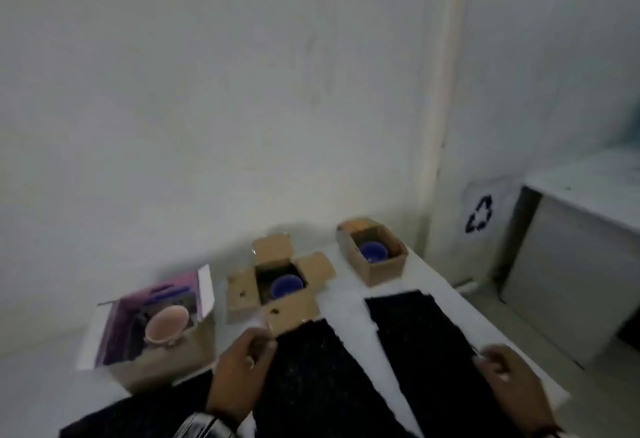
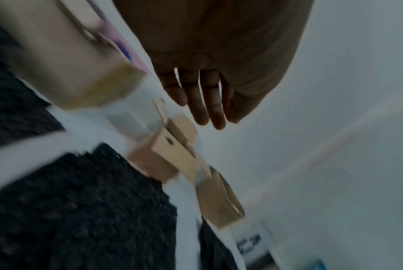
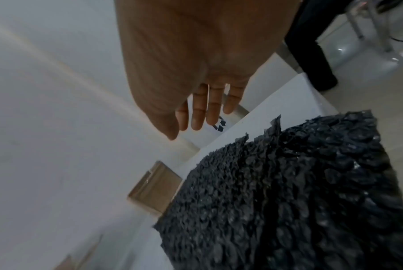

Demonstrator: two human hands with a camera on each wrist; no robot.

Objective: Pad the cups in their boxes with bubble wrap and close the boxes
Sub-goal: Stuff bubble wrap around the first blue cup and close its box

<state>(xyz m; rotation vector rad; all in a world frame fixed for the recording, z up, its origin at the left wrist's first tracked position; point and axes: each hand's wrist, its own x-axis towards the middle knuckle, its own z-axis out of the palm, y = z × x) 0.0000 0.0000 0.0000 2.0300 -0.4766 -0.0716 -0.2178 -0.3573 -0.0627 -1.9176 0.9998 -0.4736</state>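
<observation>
Three open boxes stand along the back of the white table (image 1: 349, 302). A pink-lined box (image 1: 117, 326) at the left holds a pink cup (image 1: 168, 325). The middle cardboard box (image 1: 242, 293), flaps spread, holds a blue cup (image 1: 286, 285). The right cardboard box (image 1: 384, 271) holds another blue cup (image 1: 372, 251). Two sheets of black bubble wrap lie in front, one (image 1: 311, 375) by my left hand (image 1: 242, 365) and one (image 1: 422, 340) by my right hand (image 1: 505, 378). Both hands hover with straight fingers (image 2: 202, 102) (image 3: 207, 107) and hold nothing.
A white wall stands right behind the boxes. Right of the table are a white recycling bin (image 1: 481, 212) and a grey cabinet (image 1: 571, 257). A further dark sheet (image 1: 145, 413) lies at the near left. A person's dark trouser leg (image 3: 311, 54) shows beyond the table's right edge.
</observation>
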